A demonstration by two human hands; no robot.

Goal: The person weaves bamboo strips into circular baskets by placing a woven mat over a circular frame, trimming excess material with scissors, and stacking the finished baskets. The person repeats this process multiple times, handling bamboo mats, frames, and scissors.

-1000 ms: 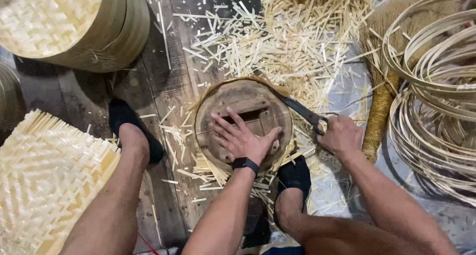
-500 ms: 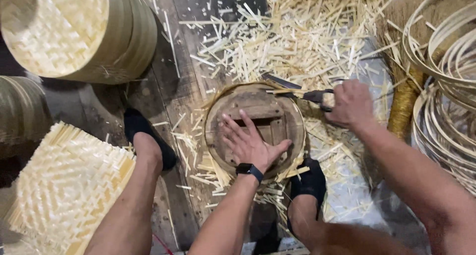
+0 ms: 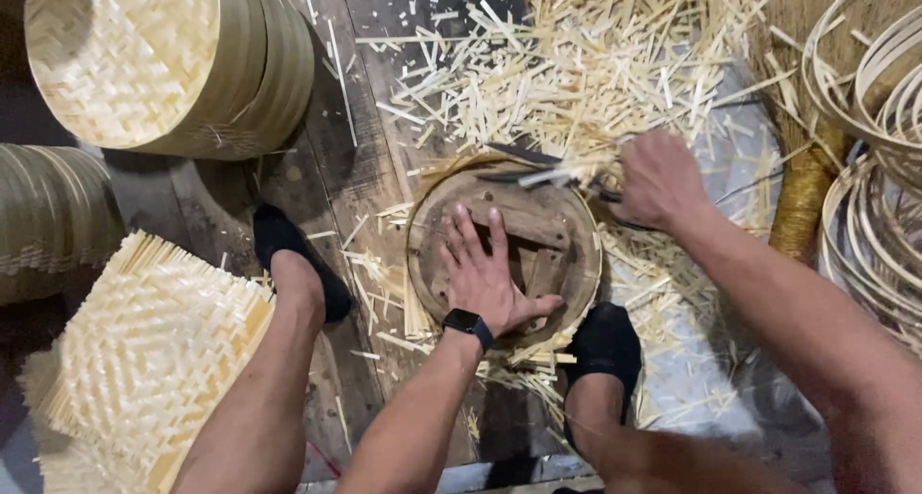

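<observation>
shears [image 3: 538, 172] now beyond round mould [image 3: 567, 216]

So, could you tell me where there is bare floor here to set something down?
The barest patch is the dark plank floor between the round woven basket and the wooden disc under the left hand. Beyond the disc, around the right hand and its scissors, bamboo offcuts cover everything. The bamboo hoops fill the right edge.

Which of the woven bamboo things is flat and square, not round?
The woven mat at lower left, beside the person's leg. It is flat with frayed edges; the other woven pieces at upper left are round drums.
</observation>
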